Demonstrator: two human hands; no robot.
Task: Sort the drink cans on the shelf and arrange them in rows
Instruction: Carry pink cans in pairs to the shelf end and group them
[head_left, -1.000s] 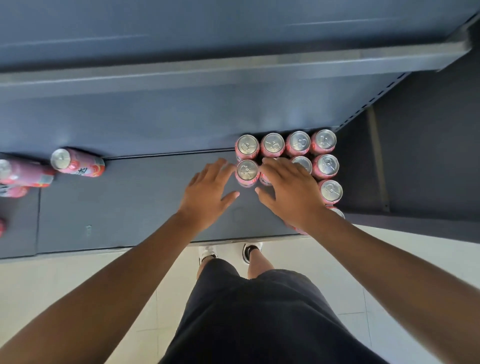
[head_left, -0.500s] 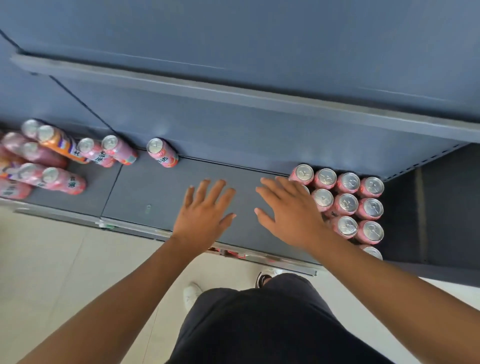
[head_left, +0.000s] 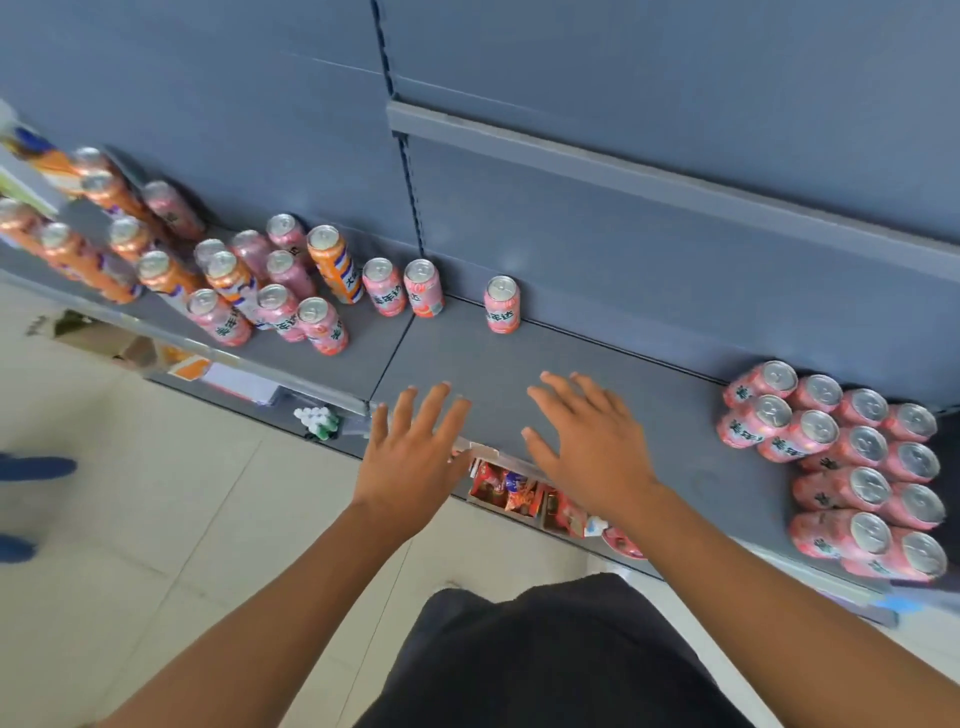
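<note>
I'd call this somewhat under halfway. The pink block (head_left: 841, 462) out at 3 o'clock is already packed into tidy rows at the right end of the shelf (head_left: 571, 358), cans touching, with the nearest ones close to the front lip. Everything else is left to do. The mixed bunch (head_left: 249, 280) at 10 o'clock is pink and orange cans jumbled together, upright as far as I can tell, though the far-left ones are blurry. A tall orange can (head_left: 332, 262) stands among the pinks, a pair of pink cans (head_left: 383, 287) sits just beside it, and a lone pink can (head_left: 502, 304) is at 12 o'clock by the back wall, well apart from both groups.

Both hands are empty: left hand (head_left: 415, 457) and right hand (head_left: 592, 447) have fingers spread, over the shelf's front edge. Can't tell if they touch it.

Room-wise it looks good — there's a wide bare stretch of shelf from 12 to 2 o'clock for sliding cans toward the block. Just mind the front lip, with snack packets (head_left: 506, 488) on the level below, and the upper shelf (head_left: 623, 171) overhanging at 1 o'clock.
</note>
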